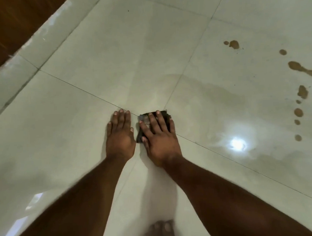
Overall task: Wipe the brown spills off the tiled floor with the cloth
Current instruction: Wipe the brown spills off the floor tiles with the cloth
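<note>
Right hand [157,134]: flat, fingers spread, palm pressing a small dark folded cloth [167,115] onto the floor. No closed grip; the cloth is pinned under the open hand, likely so body weight drives the wipe. Cloth edges show past the fingertips and beside the thumb.

Left hand [120,132]: just beside, bare, open, flat on the glossy pale tiled floor [78,113], holding nothing; seemingly a brace for the crouch.

Cloth sits at a grout-line crossing. Brown spills [303,68], a trail of drops and streaks, lie well apart to the right, unwiped. Faint wet sheen between cloth and trail. Dark wooden panel [8,23] at far left.
</note>
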